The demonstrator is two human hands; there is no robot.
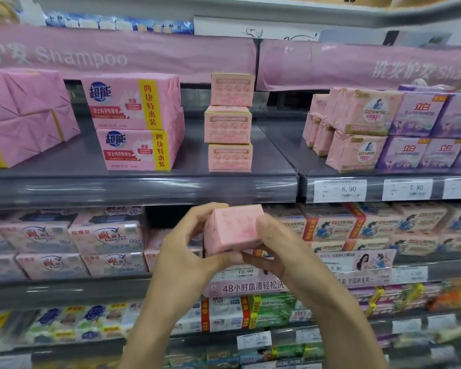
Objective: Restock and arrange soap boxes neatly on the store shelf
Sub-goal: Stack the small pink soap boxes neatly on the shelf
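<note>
Held soap box [232, 230]: matt pink paper wrap, creased. Shelf [133, 155]: smooth dark grey deck. Its edge strip [144, 190]: glossy clear plastic.

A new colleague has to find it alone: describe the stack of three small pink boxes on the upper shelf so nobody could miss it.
Start at the pink Shampoo banner and drop to the grey shelf under it. Near that shelf's right end stands the stack of three boxes. Unlike the wide yellow-striped packs on its left, these are small, squarish cartons, one per layer.
</note>
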